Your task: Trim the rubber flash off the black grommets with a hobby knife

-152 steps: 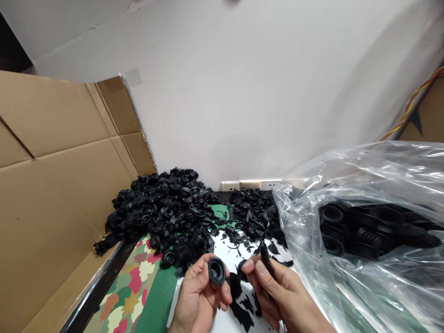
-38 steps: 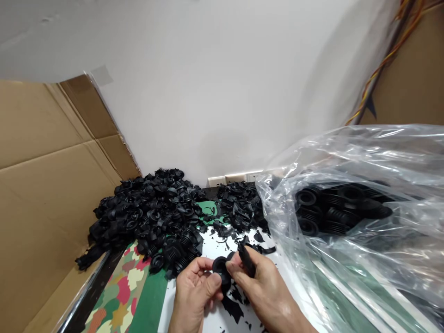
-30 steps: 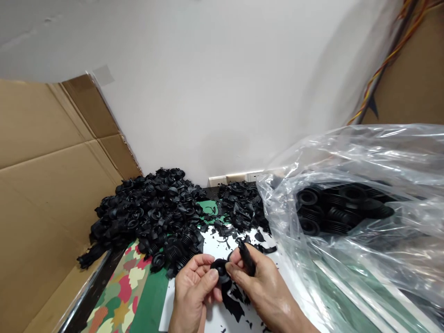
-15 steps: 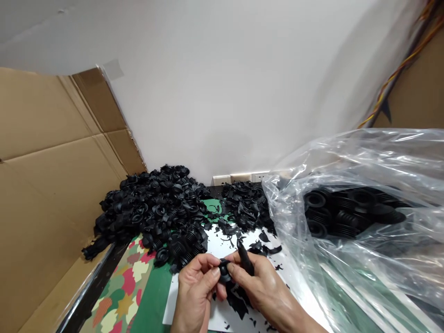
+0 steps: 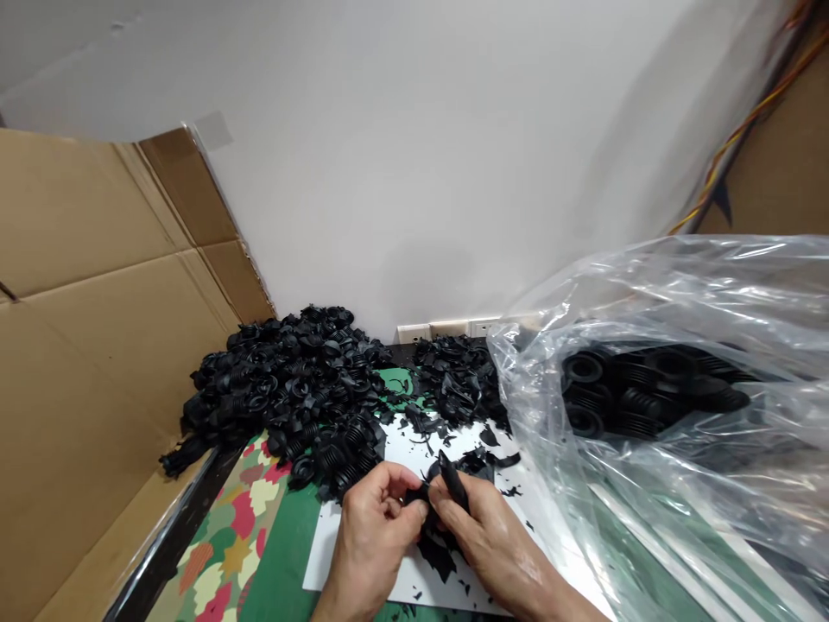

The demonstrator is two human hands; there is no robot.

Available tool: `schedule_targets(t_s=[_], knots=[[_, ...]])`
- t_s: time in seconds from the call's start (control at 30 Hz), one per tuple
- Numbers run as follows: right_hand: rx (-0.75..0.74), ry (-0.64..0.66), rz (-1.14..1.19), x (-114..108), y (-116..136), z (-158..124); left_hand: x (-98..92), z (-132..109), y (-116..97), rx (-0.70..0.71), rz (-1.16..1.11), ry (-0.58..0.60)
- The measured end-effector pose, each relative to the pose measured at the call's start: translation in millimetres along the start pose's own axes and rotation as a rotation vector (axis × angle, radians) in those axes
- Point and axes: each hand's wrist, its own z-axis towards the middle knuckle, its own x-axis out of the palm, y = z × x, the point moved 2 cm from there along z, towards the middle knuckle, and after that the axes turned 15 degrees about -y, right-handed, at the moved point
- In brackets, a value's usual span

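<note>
My left hand point(image 5: 374, 529) is closed around a small black rubber bellows part point(image 5: 416, 496), mostly hidden by the fingers. My right hand point(image 5: 479, 536) presses against the same part with its thumb and grips a thin black tool point(image 5: 452, 479) that sticks up between its fingers. Both hands meet over a white sheet point(image 5: 337, 561) strewn with black rubber scraps point(image 5: 438, 555).
A big pile of black rubber bellows point(image 5: 291, 389) lies behind the hands, with a heap of offcuts point(image 5: 457, 384) to its right. A clear plastic bag point(image 5: 680, 449) holding more bellows point(image 5: 641, 393) fills the right. Cardboard point(image 5: 97, 345) stands on the left. Wall sockets point(image 5: 446, 329) sit behind.
The hands closed together. The rubber part, held open-face up in my left hand five seconds ago, is now pinched between both hands and nearly covered. The view shifted slightly.
</note>
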Motion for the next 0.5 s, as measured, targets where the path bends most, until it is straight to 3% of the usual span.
schedule_targets(t_s=[0.17,0.5], knots=[[0.101,0.049,0.133,-3,-2,-1,-0.5,0,-16,0.055,0.136,0.074],[0.364,0.201,0.498,-3,-3,-4,-2.4,-7,-23,0.067,0.054,0.062]])
